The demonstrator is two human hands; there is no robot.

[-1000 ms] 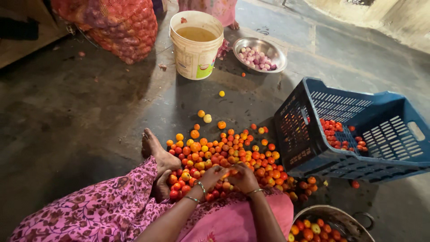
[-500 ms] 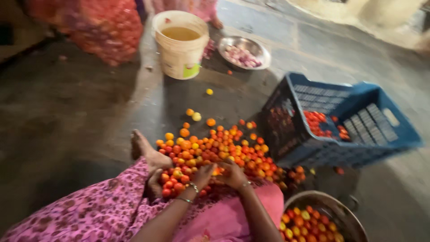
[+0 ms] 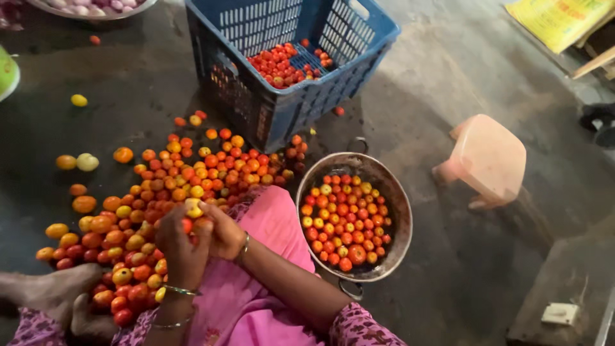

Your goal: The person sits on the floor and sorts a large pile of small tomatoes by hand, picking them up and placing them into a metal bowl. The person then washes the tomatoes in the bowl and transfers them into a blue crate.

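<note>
Right now your two hands meet at about seven o'clock in the view, over the near edge of the tomato heap (image 3: 173, 192) spread on the dark floor (image 3: 448, 115). Your left hand (image 3: 179, 240) is cupped around several small tomatoes, a red one showing between its fingers, and your right hand (image 3: 221, 230) presses against it from the three o'clock side, its fingers curled over the same clutch of fruit with a yellowish one at the top. Both wrists wear thin bangles.

From your hands, the heap runs toward ten and eleven o'clock, a mix of red, orange and yellow fruit, with a few strays lying apart at its far left. At three o'clock from your hands sits a round metal pan (image 3: 394, 192), partly filled with sorted tomatoes, touching your pink skirt (image 3: 275, 224). At twelve o'clock stands a blue plastic crate (image 3: 288, 109) with red tomatoes in its bottom; its near corner touches the heap. A small pink stool (image 3: 490, 157) stands well apart at two o'clock. Your bare foot (image 3: 51, 288) rests at nine o'clock, against the heap's edge.
</note>
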